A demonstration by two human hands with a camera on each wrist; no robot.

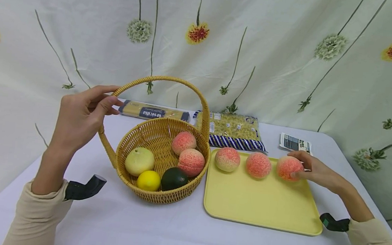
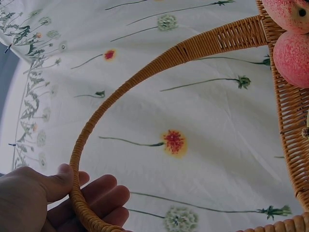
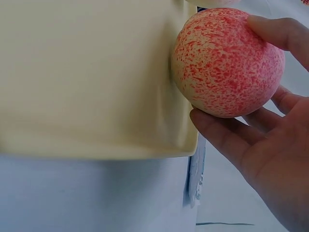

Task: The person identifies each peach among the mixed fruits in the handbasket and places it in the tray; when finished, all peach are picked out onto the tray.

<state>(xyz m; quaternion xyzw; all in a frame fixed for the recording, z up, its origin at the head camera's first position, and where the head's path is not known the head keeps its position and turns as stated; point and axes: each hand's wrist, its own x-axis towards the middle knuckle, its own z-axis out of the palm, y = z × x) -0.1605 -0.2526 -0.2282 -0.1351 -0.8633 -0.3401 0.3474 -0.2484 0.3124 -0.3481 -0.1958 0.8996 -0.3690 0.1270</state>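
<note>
My left hand (image 1: 81, 117) grips the tall handle (image 1: 165, 78) of a wicker basket (image 1: 156, 197) on its left side; in the left wrist view thumb and fingers wrap that handle. Inside the basket lie two peaches (image 1: 191, 162), a pale green round fruit (image 1: 139, 161), a lemon (image 1: 149, 180) and an avocado (image 1: 175, 179). At the far right corner of a yellow tray (image 1: 262, 202), my right hand (image 1: 317, 173) holds a red-speckled peach (image 3: 227, 63), thumb on one side and fingers on the other. Two more peaches (image 1: 258, 165) sit along the tray's back edge.
Behind the basket lies a pack of spaghetti (image 1: 153, 111). A bag of short pasta (image 1: 232, 130) with a blue striped end is behind the tray. A small white packet (image 1: 295, 143) lies at the back right. A flower-print cloth (image 1: 274, 67) hangs behind the table.
</note>
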